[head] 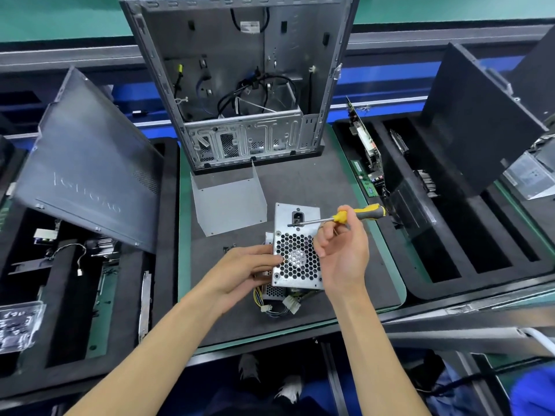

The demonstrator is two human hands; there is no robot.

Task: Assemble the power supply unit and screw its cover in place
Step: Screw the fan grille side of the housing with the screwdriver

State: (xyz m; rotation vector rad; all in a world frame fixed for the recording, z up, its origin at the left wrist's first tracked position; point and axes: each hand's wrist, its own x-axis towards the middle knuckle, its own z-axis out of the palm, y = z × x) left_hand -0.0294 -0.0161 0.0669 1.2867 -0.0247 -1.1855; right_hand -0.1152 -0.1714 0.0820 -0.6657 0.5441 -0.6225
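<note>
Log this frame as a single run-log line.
left hand: steadies power supply unit | right hand: grips screwdriver, screw on tip above fan grille | loose metal cover: on mat

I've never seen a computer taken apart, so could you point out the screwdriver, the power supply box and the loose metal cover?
screwdriver (365, 213): head view, on its yellow and black handle.
power supply box (297, 259): head view, on its honeycomb fan grille.
loose metal cover (228, 202): head view, on its flat grey face.

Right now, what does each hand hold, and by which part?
Right hand grips the screwdriver by its yellow handle. Left hand holds the power supply unit at its left edge.
</note>
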